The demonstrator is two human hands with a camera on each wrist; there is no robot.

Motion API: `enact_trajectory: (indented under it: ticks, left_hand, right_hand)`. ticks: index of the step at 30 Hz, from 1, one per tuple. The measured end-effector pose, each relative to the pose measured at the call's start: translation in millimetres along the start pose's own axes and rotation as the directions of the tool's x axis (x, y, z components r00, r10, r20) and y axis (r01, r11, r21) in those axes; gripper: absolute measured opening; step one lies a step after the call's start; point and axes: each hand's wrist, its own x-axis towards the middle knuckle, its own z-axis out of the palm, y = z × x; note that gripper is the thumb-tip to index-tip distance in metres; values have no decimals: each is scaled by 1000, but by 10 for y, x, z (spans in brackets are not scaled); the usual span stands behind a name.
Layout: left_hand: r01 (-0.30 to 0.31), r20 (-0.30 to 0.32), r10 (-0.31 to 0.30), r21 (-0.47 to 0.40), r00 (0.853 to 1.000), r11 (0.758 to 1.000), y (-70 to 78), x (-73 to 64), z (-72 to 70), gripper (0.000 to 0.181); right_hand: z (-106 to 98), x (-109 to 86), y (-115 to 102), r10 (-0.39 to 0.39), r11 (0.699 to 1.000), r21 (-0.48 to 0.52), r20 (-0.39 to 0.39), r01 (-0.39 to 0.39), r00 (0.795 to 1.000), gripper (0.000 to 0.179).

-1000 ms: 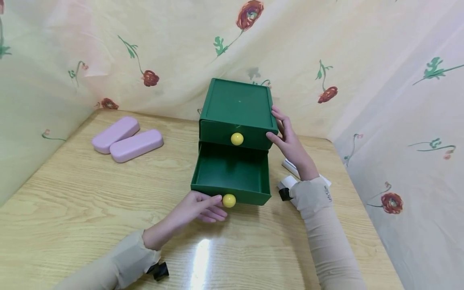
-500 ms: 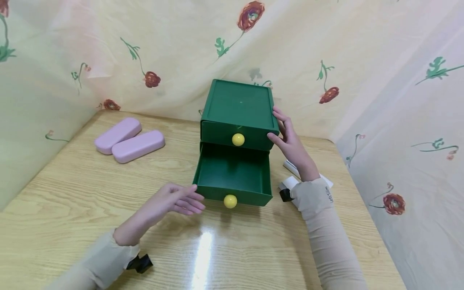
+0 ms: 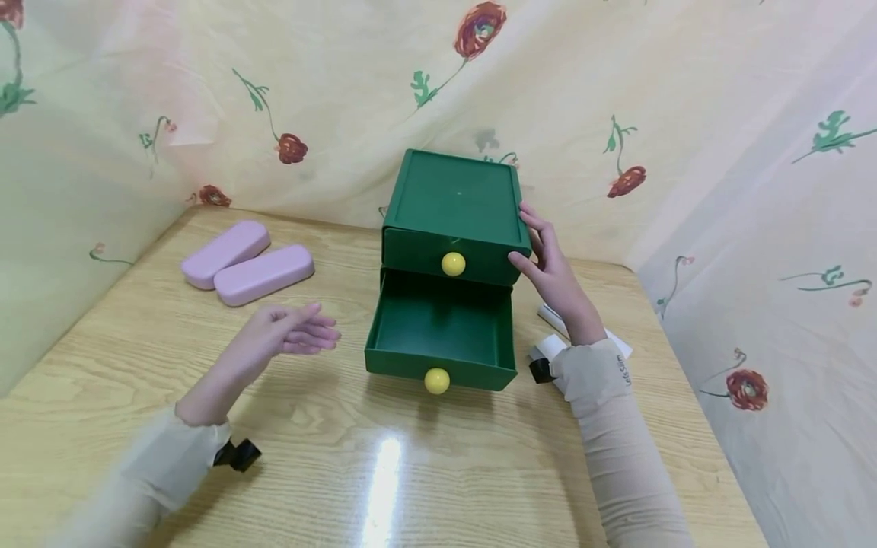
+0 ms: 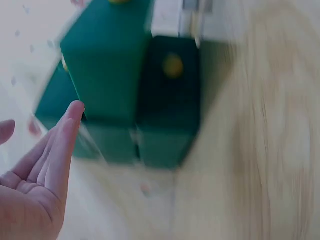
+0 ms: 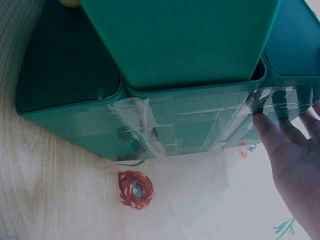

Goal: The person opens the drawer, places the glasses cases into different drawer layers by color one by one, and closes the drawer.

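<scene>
A green cabinet of drawers stands at the back middle in the head view. Its middle drawer is pulled far out and bare inside, with a yellow knob on its front. The top drawer is pushed in; a lower one with a knob shows in the left wrist view. My left hand hovers left of the cabinet, fingers stretched, holding nothing. My right hand rests against the cabinet's right side, thumb at the front corner, fingertips on the taped side wall.
Two lilac oblong cases, one behind and one in front, lie at the back left of the wooden table. White box-like things lie partly under my right wrist. A flower-printed cloth hangs around the table.
My left hand has let go of the middle drawer's knob and moved left and back, away from the drawer. The drawer stays pulled out; my right hand stays on the cabinet.
</scene>
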Motion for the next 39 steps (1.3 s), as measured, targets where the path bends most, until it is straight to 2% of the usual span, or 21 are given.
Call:
enact_trajectory:
  ticks: [3, 5, 7, 8, 9, 10, 12, 13, 14, 19, 22, 25, 27, 29, 34, 37, 39]
  left_hand:
    - [-21, -69, 23, 19, 997, 1000, -98, 145, -211, 56]
    - [-43, -128, 48, 43, 991, 998, -152, 229, -341, 54]
    - [-65, -198, 87, 113, 976, 991, -191, 296, -447, 52]
    - [-76, -232, 118, 182, 965, 980, -203, 325, -492, 50]
    - [-80, -267, 154, 269, 951, 960, -206, 351, -528, 48]
    - [-77, -292, 192, 362, 937, 929, -207, 374, -559, 47]
    - [-53, -324, 258, 527, 910, 848, -204, 425, -612, 43]
    - [-39, -328, 284, 591, 901, 806, -199, 450, -636, 42]
    - [-25, -322, 298, 640, 899, 768, -195, 474, -662, 42]
    - [14, -259, 292, 769, 921, 639, -168, 590, -779, 43]
    - [39, -239, 299, 836, 924, 548, -155, 658, -834, 40]
    - [63, -236, 301, 871, 924, 488, -153, 715, -881, 38]
    - [78, -230, 279, 882, 932, 466, -160, 752, -913, 38]
    - [93, -221, 237, 886, 946, 455, -170, 787, -947, 40]
    - [87, -146, 112, 907, 983, 413, -229, 849, -1047, 50]
    - [76, -110, 66, 917, 992, 391, -288, 855, -1098, 55]
    - [77, -103, 47, 919, 994, 387, -326, 847, -1130, 58]
  right_hand:
    - [1, -2, -4, 2, 1000, 11, -1, -2, 1000, 58]
    - [-1, -2, -8, 3, 1000, 17, -1, -3, 1000, 58]
    - [-5, -2, -13, 5, 1000, 23, 0, -5, 1000, 59]
    - [-7, 0, -16, 7, 1000, 25, -1, -7, 1000, 59]
    - [-9, 0, -20, 8, 1000, 26, -1, -8, 1000, 59]
    - [-12, -1, -23, 9, 1000, 29, -2, -9, 1000, 59]
    - [-18, -5, -30, 15, 999, 31, -4, -15, 1000, 60]
    - [-21, -7, -32, 17, 999, 32, -4, -17, 1000, 60]
    - [-21, -10, -33, 21, 999, 36, -4, -21, 1000, 60]
    - [-23, -10, -25, 27, 999, 42, -1, -27, 1000, 61]
    - [-24, -5, -14, 18, 999, 46, -6, -18, 1000, 60]
    - [-24, -5, -5, 14, 999, 46, -10, -13, 1000, 59]
    - [-24, -7, -1, 13, 999, 46, -9, -13, 1000, 59]
    - [-23, -10, 2, 14, 999, 46, -9, -14, 1000, 60]
    - [-14, -12, 12, 18, 999, 48, -9, -17, 1000, 60]
    - [-4, -10, 17, 19, 998, 53, -6, -19, 1000, 59]
    - [2, -6, 17, 20, 998, 56, -5, -20, 1000, 60]
